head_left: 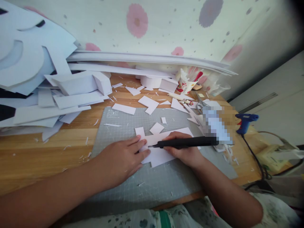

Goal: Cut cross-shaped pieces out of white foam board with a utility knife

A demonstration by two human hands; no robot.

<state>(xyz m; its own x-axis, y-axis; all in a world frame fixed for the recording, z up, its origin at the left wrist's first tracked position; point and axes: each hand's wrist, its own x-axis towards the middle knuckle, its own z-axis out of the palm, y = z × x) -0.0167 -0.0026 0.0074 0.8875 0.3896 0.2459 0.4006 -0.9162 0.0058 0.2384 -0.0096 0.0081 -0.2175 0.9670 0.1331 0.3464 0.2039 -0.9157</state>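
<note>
A piece of white foam board (166, 153) lies on the grey cutting mat (118, 126). My left hand (125, 155) presses on its left part with the fingers stretched out. In my right hand (184, 152) is a black craft knife (187, 142), held low and slanting, its thin tip pointing left close to my left fingertips. The tip seems to touch the board. Small white offcuts (157, 128) lie just beyond the board, and a narrow strip (140, 131) sticks out above my left fingers.
A pile of white board pieces (68, 101) stands at the left. Long sheets (142, 58) lean along the back wall. At the back right stands a paper cup (186, 84), with scissors (200, 103) nearer. A blue glue gun (247, 122) and its cord sit on the right.
</note>
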